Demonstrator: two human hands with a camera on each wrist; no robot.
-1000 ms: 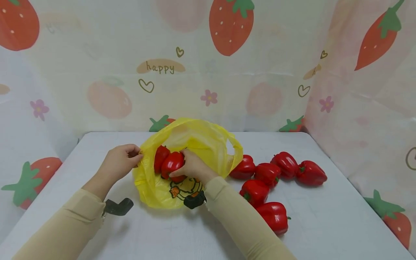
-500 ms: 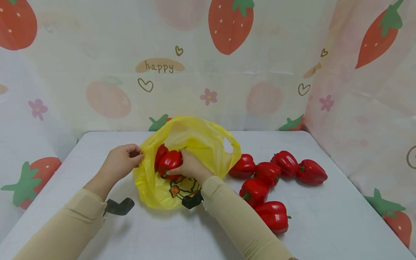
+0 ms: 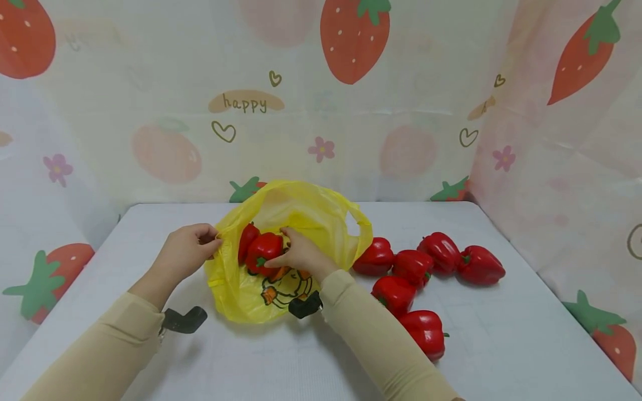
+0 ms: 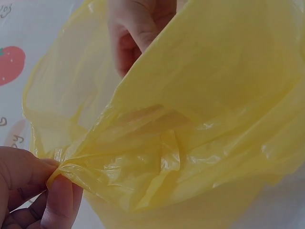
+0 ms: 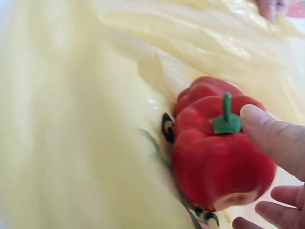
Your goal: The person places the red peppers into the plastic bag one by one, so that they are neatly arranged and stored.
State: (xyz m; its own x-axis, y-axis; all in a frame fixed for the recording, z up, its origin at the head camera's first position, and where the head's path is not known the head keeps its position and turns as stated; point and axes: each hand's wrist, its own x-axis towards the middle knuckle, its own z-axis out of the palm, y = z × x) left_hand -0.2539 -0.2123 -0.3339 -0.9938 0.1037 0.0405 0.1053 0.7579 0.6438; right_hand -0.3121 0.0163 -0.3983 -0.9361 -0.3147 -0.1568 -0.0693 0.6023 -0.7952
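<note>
At left, the left hand (image 3: 188,250) pinches the rim of the yellow bag (image 3: 321,206) between thumb and fingers. Inside the bag's left part lie a partly hidden pepper (image 3: 246,240) and, against its right side, a red pepper (image 3: 266,249). The right hand (image 3: 303,255) is spread just right of that one; contact is unclear. Farther right, six loose peppers (image 3: 394,295) lie on the white table (image 3: 481,334).

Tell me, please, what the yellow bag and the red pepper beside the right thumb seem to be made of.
Yellow bag: probably thin, translucent plastic film, slightly shiny; its creases catch the light.
Red pepper: smooth and glossy, with bright highlights in the head view; perhaps plastic or coated foam, given its pale patch, though a real one cannot be ruled out.
</note>
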